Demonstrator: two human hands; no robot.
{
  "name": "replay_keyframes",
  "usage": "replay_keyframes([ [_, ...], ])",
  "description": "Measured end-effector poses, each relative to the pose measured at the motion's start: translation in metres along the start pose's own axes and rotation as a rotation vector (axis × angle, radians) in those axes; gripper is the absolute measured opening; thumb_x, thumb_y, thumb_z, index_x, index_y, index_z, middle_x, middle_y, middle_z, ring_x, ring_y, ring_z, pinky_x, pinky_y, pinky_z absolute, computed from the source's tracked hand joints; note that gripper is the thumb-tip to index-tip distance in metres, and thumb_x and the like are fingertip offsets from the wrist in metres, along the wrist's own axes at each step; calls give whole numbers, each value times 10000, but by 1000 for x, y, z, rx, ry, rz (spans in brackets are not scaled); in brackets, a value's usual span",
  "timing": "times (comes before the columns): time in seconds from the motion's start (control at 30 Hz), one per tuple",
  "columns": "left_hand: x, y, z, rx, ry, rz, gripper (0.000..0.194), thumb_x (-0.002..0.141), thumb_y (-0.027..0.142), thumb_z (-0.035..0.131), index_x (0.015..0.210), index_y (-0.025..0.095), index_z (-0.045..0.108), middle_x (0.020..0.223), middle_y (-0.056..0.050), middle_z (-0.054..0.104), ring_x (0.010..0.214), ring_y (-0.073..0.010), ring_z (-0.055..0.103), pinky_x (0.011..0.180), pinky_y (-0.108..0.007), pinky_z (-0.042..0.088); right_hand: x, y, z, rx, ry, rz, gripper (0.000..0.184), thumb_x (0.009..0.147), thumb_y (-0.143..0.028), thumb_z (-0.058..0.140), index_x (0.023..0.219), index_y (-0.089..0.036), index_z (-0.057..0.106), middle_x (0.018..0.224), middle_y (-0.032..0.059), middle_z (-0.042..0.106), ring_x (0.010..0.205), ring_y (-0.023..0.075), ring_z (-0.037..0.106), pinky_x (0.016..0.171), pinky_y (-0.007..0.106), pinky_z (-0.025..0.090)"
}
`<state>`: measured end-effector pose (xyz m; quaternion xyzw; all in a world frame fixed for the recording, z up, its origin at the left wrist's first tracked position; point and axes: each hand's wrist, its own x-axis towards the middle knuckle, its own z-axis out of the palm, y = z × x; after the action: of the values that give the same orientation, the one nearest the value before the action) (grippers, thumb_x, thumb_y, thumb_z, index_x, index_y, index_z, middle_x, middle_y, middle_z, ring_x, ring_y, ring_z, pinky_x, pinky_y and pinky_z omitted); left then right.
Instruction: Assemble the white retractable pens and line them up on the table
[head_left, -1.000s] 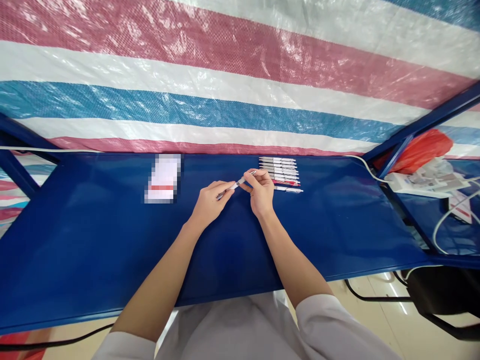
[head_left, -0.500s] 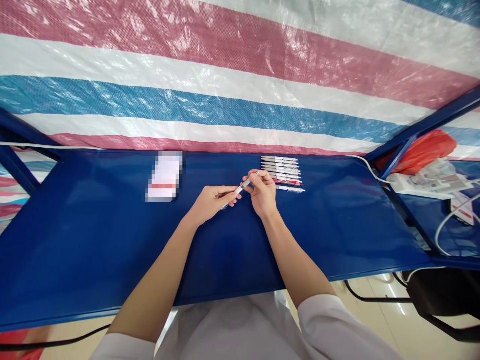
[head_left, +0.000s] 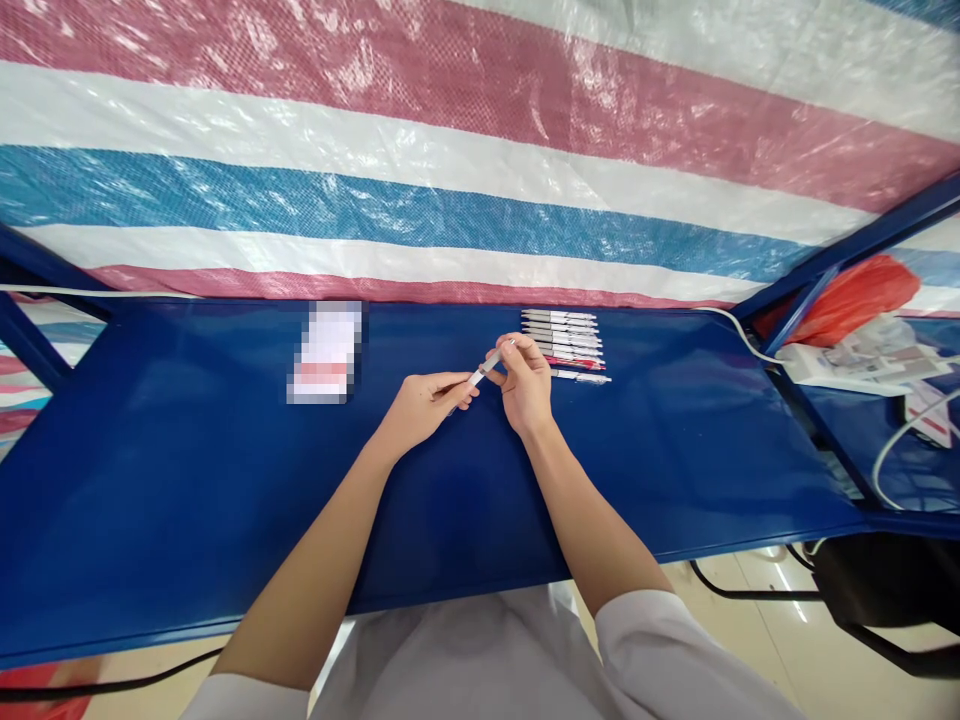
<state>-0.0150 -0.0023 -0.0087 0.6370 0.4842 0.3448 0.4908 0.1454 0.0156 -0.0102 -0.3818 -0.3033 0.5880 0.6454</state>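
Over the middle of the blue table [head_left: 637, 460], a white and grey pen [head_left: 480, 375] slants between my two hands. My left hand [head_left: 431, 403] pinches its lower end, which is mostly covered by the fingers. The fingers of my right hand [head_left: 526, 380] close round its upper, grey end. Just behind and right of my right hand lies a row of several white and grey pens [head_left: 562, 328]. A red pen [head_left: 585, 364] and another white pen [head_left: 583, 377] lie at the row's near side, both partly hidden by that hand.
A blurred-out white rectangular thing [head_left: 326, 350] lies at the back left of the table. Striped plastic sheeting [head_left: 450, 130] hangs behind. To the right are blue frame bars, a white cable [head_left: 731, 320], a red plastic bag [head_left: 862, 300] and a black chair [head_left: 892, 600].
Both hands keep their grip on the pen, with only a slight shift of the fingers and its angle. The camera view has moved a little; the row of pens stays put.
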Motion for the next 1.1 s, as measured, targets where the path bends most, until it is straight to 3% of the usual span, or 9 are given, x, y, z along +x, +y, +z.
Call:
replay_keyframes([
  [0.13, -1, 5, -5, -94, -91, -57, 389, 840, 514, 632, 1024, 192, 748, 902, -66, 761, 763, -197, 704, 746, -332, 586, 0, -1, -2, 15, -42, -8, 220, 671, -343, 790, 791, -241, 637, 858, -39, 666, 802, 125, 675, 669, 245, 584],
  [0.27, -2, 7, -5, -139, -149, -91, 371, 841, 509, 635, 997, 193, 752, 892, -71, 759, 746, -198, 702, 724, -333, 588, 0, 0, -3, 52, -64, 0, 260, 666, -335, 799, 761, -244, 575, 776, -58, 651, 725, 119, 678, 643, 259, 594],
  [0.43, -1, 2, -1, -59, -71, -52, 351, 835, 480, 657, 1048, 215, 747, 880, -48, 759, 744, -181, 697, 724, -303, 575, 2, 1, -3, 62, -44, -31, 345, 655, -327, 809, 697, -233, 480, 761, -80, 607, 624, 82, 627, 574, 237, 582],
  [0.57, 0, 0, 2, -19, -31, -12, 354, 847, 484, 640, 1041, 208, 748, 881, -44, 757, 726, -171, 688, 749, -310, 574, 3, 2, -3, 55, -2, -29, 331, 660, -340, 805, 733, -241, 498, 789, -84, 612, 631, 75, 624, 611, 244, 592],
  [0.83, -2, 14, -3, -190, -118, -92, 357, 837, 477, 657, 976, 161, 747, 871, -71, 747, 706, -170, 682, 709, -305, 570, 2, -1, -7, 79, -88, 16, 229, 691, -360, 783, 848, -249, 659, 865, -41, 692, 753, 106, 680, 611, 209, 588],
  [0.97, -3, 16, -4, -178, -133, -107, 359, 838, 471, 658, 992, 158, 745, 880, -73, 748, 715, -169, 682, 707, -298, 561, 2, -1, -8, 106, -111, 12, 217, 677, -337, 801, 789, -240, 641, 810, -53, 679, 731, 105, 683, 611, 214, 594],
  [1.1, -2, 9, 0, -75, -51, -51, 351, 834, 463, 662, 1032, 185, 745, 877, -53, 753, 740, -166, 685, 744, -293, 558, 3, 0, -6, 122, -69, -6, 273, 659, -313, 812, 720, -235, 558, 769, -81, 632, 661, 84, 652, 615, 230, 600],
])
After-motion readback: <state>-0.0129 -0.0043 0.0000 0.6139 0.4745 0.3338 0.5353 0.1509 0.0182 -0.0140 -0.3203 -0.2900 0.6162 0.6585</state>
